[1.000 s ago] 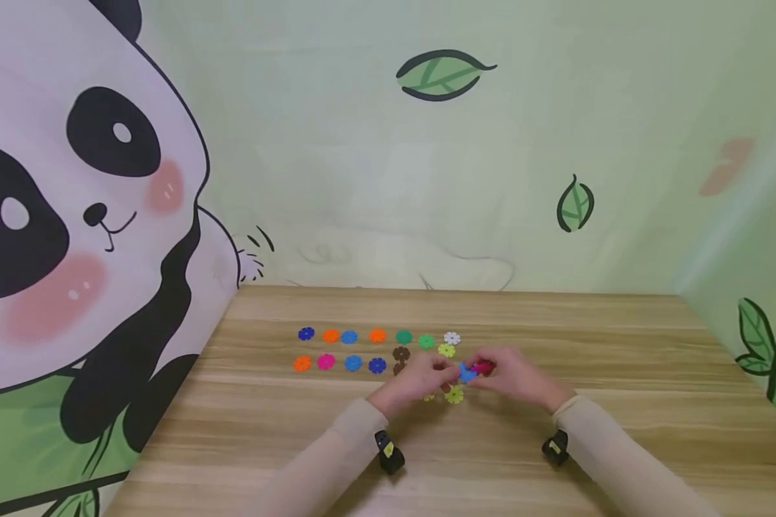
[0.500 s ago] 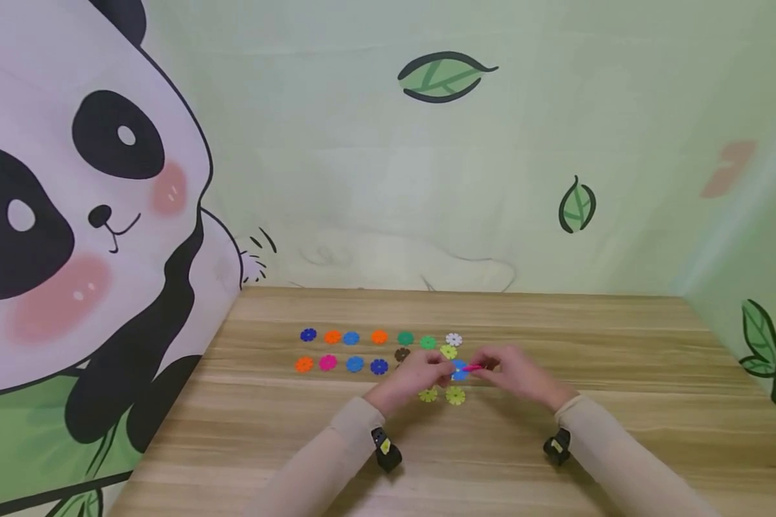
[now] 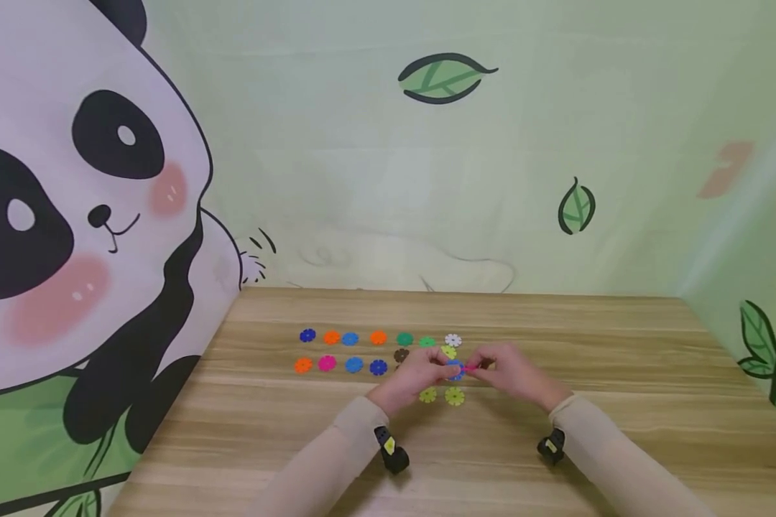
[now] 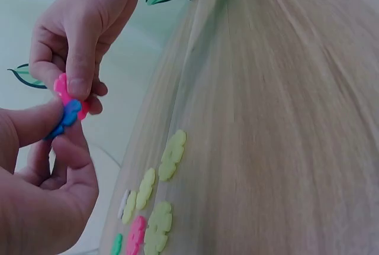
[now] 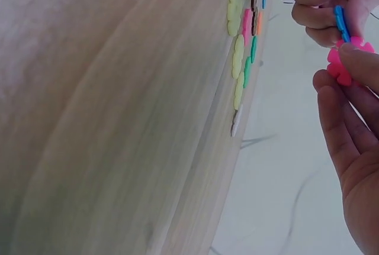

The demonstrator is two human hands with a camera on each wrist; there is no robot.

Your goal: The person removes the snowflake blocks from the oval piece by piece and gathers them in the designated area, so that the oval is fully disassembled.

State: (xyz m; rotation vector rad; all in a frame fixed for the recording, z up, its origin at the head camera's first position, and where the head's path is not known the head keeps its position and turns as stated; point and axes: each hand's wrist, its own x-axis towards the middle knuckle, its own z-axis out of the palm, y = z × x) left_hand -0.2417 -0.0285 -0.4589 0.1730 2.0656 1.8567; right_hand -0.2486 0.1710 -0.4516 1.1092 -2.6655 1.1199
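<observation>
My left hand (image 3: 419, 375) pinches a blue flower-shaped plastic disc (image 4: 67, 117) between thumb and fingers. Opposite it, my right hand (image 3: 508, 375) pinches a pink flower-shaped disc (image 5: 340, 70). Both discs are above the table, crossed at an angle and meeting at their notched edges; fingers partly cover the joint, so how deep they interlock cannot be seen. Beneath and around the hands lie yellow-green discs (image 3: 455, 396), and a brown disc (image 3: 402, 355) shows just past my left hand.
Flat on the wooden table (image 3: 595, 345), several more discs lie in rows to the left, including an orange disc (image 3: 303, 365) and a dark blue disc (image 3: 307, 335). A white disc (image 3: 453, 339) lies at the back. A printed wall cloth (image 3: 336, 143) rises behind the table.
The blue and pink discs have turned between the fingers; the pink one now appears edge-on against the blue one. Both hands stay in nearly the same place.
</observation>
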